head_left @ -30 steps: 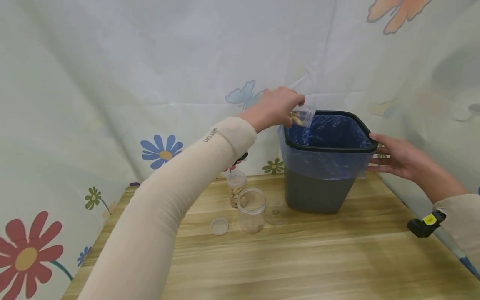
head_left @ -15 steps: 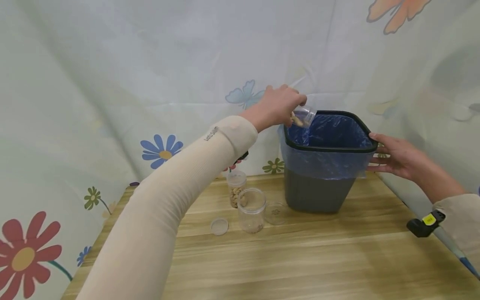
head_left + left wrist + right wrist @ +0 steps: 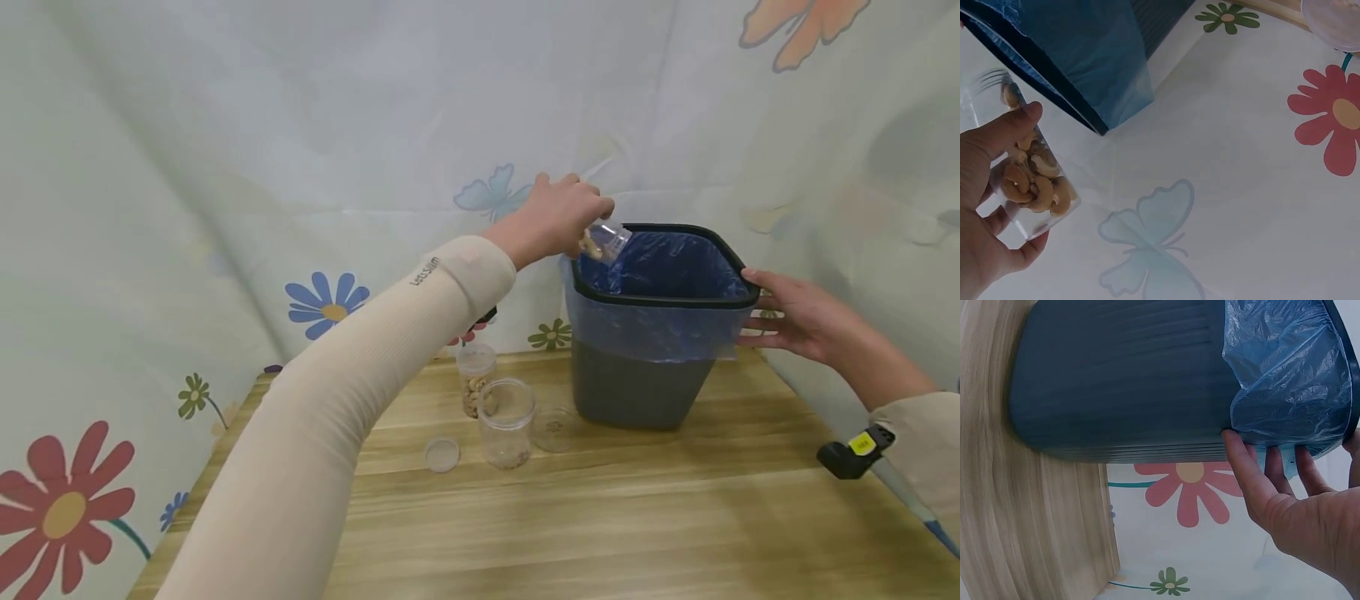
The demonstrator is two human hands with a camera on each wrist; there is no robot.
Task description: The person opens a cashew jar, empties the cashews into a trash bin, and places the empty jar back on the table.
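My left hand [image 3: 562, 215] grips a small clear plastic jar [image 3: 613, 242], tilted mouth-down at the left rim of a trash can [image 3: 633, 387]. Inside the jar, cashews [image 3: 1038, 195] show through the wall, most of them toward its base in the left wrist view. A blue plastic liner [image 3: 652, 333] is folded over the can's black rim. On the can's right side rests my right hand [image 3: 806, 321], thumb at the rim and spread, fairly straight fingers [image 3: 1254, 478] against the outer wall and liner.
A lidded jar of nuts [image 3: 474, 387] stands behind an open clear jar [image 3: 506, 437] on the wooden table [image 3: 600, 533]. Two round lids lie flat: a small one [image 3: 442, 455] at the left and a larger clear one [image 3: 552, 429] beside the can. A printed cloth [image 3: 375, 125] hangs behind.
The jar in my left hand has tipped a little further, its mouth lower over the rim. My right hand keeps its place on the trash can.
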